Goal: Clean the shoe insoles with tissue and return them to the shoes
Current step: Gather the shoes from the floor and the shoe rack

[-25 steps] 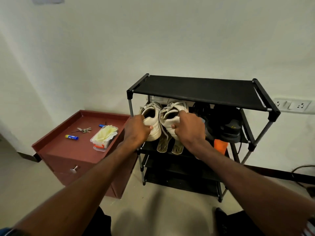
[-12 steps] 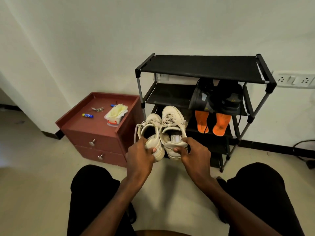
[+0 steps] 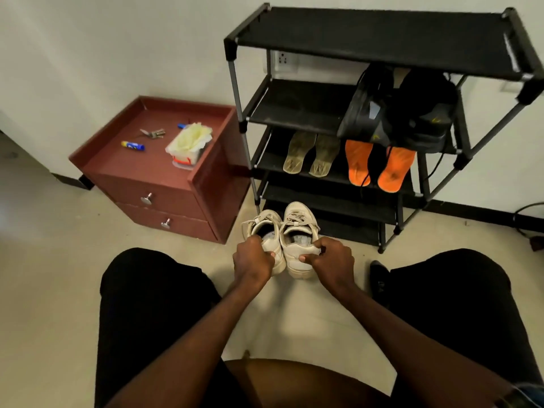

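Two white sneakers sit side by side low over the floor in front of the shoe rack (image 3: 379,39). My left hand (image 3: 253,260) grips the heel of the left sneaker (image 3: 265,228). My right hand (image 3: 332,260) grips the heel of the right sneaker (image 3: 298,231). A pair of olive insoles (image 3: 310,153) and a pair of orange insoles (image 3: 379,166) lie on a middle shelf of the rack. A tissue box (image 3: 190,142) with pale tissue sticking out stands on the red cabinet (image 3: 141,172).
Black shoes (image 3: 394,110) are stacked on the rack's upper shelf at the right. Keys (image 3: 153,133) and a small blue tube (image 3: 133,146) lie on the cabinet top. My knees in black trousers flank the sneakers. A cable runs along the wall at the right.
Both hands pulled the white sneakers off the rack shelf and brought them down to the floor in front of me. The olive insoles under them are now uncovered.
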The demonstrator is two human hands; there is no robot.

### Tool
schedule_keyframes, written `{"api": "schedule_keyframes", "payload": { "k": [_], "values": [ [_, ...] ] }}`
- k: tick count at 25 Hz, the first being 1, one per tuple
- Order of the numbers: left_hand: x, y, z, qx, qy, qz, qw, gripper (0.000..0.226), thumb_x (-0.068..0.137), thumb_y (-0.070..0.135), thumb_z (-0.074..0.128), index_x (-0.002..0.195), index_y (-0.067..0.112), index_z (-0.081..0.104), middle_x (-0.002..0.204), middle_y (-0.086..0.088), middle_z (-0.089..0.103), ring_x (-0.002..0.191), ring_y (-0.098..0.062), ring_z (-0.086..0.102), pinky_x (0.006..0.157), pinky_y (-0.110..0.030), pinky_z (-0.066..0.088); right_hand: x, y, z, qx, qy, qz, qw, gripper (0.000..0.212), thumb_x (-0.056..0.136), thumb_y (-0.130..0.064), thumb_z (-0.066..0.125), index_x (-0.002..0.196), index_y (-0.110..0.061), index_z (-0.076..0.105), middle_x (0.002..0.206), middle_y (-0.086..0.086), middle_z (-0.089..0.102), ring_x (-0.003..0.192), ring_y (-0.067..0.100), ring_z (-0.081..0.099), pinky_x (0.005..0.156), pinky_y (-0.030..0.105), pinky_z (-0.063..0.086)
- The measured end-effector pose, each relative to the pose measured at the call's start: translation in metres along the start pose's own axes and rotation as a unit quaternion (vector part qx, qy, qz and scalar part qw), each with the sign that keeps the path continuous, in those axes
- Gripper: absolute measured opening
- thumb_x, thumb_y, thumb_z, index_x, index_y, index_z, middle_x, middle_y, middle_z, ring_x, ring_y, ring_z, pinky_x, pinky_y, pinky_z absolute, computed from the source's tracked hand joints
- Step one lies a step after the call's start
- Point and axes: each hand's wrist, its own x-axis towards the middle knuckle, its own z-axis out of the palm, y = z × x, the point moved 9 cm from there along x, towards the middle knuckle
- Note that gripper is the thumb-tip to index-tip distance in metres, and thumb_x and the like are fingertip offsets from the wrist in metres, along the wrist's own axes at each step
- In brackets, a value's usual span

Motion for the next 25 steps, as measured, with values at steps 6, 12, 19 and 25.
{"api": "schedule_keyframes", "payload": {
  "k": [6, 12, 19, 25],
  "values": [
    [0.06, -0.05, 0.072, 0.021, -0.042, -0.08, 0.996, 0.032, 0.089, 0.022, 0.073, 0.12, 0.018, 0.071, 0.116, -0.014, 0.074, 0.112, -0.037, 0.067, 0.09, -0.038, 0.052, 0.058, 0.058, 0.082, -0.041, -0.095, 0.095, 0.99, 0.04, 0.062, -0.038, 0.095, 0.095, -0.023, 0.079, 0.091, -0.002, 0.077, 0.09, 0.022, 0.07, 0.072, 0.027, 0.042],
    [0.105, -0.104, 0.134, -0.031, -0.031, -0.158, 0.986, 0.027, 0.088, 0.019, 0.074, 0.113, 0.013, 0.077, 0.111, -0.018, 0.076, 0.111, -0.042, 0.066, 0.086, -0.04, 0.051, 0.099, 0.11, 0.157, -0.023, -0.137, 0.159, 0.978, 0.038, 0.058, -0.029, 0.097, 0.09, -0.023, 0.078, 0.096, -0.003, 0.077, 0.096, 0.022, 0.069, 0.074, 0.025, 0.039],
    [0.135, -0.166, 0.188, -0.06, -0.013, -0.213, 0.975, 0.016, 0.083, 0.014, 0.073, 0.097, 0.008, 0.078, 0.094, -0.019, 0.076, 0.095, -0.043, 0.068, 0.07, -0.039, 0.048, 0.12, 0.149, 0.213, -0.015, -0.147, 0.189, 0.971, 0.033, 0.064, -0.022, 0.094, 0.092, -0.021, 0.077, 0.097, -0.002, 0.076, 0.097, 0.022, 0.067, 0.073, 0.025, 0.04],
    [0.139, -0.22, 0.237, -0.014, -0.064, -0.207, 0.976, 0.025, 0.074, 0.004, 0.067, 0.098, 0.011, 0.07, 0.098, -0.012, 0.076, 0.098, -0.04, 0.068, 0.068, -0.031, 0.041, 0.107, 0.195, 0.252, -0.105, -0.202, 0.229, 0.947, 0.039, 0.074, -0.024, 0.089, 0.109, -0.023, 0.073, 0.12, 0.003, 0.072, 0.117, 0.028, 0.062, 0.087, 0.028, 0.046]
  ]
}}
